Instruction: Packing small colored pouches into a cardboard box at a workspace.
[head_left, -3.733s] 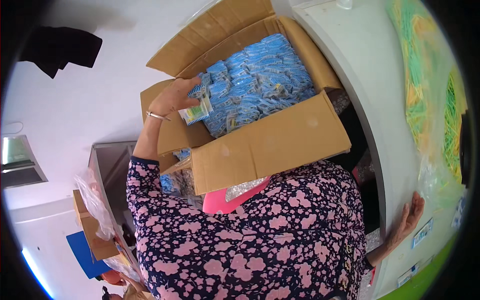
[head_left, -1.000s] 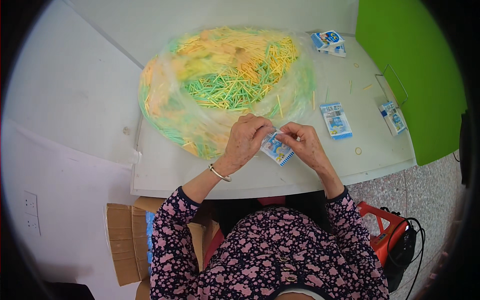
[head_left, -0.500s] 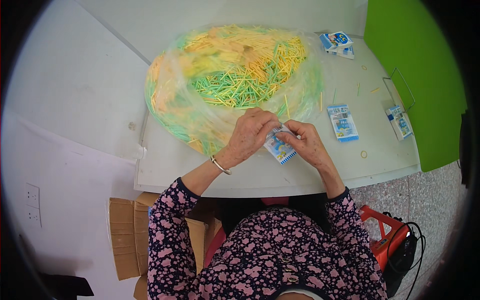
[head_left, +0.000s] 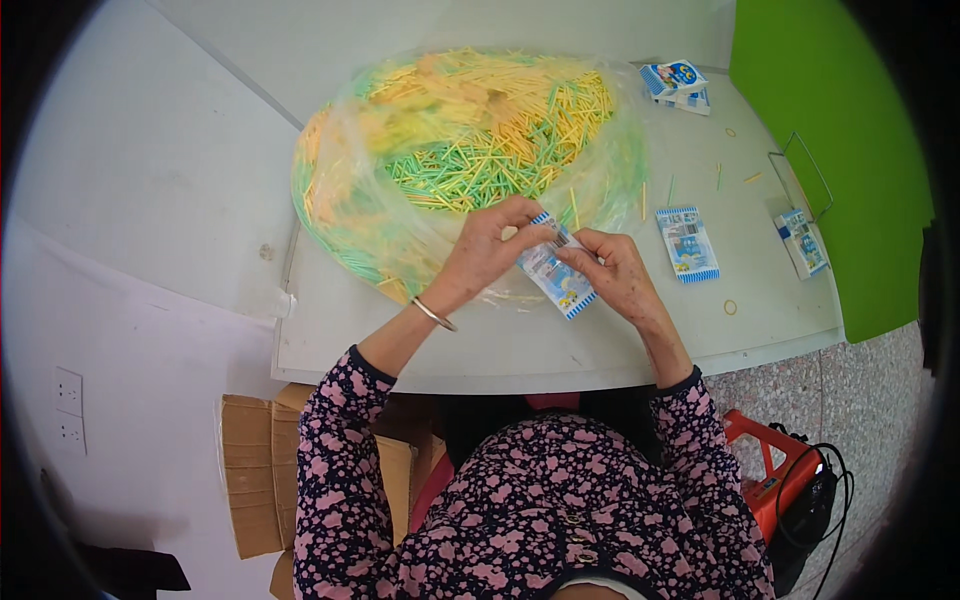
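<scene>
A small blue and white printed packet (head_left: 558, 280) is held slantwise between my hands, over the near part of the table. My left hand (head_left: 492, 250) pinches it at its upper striped end. With thumb and fingers, my right hand (head_left: 612, 272) grips its right edge a little lower. Just beyond my hands lies a large clear plastic bag (head_left: 345, 215), its mouth spread wide. Heaped inside are many thin sticks (head_left: 480, 165) in green, yellow and orange. Whether the packet's top is torn cannot be made out.
Another such packet (head_left: 687, 245) lies flat to the right, near a wire stand (head_left: 800, 180) with a packet (head_left: 801, 243) by it. More packets (head_left: 675, 82) are stacked at the far right. Loose sticks and rubber bands (head_left: 730, 307) lie about. Below are a cardboard box (head_left: 250, 475) and red stool (head_left: 775, 470).
My left hand has shifted its hold, its thumb now apart from my right fingers. More of the packet shows, its upper striped end included.
</scene>
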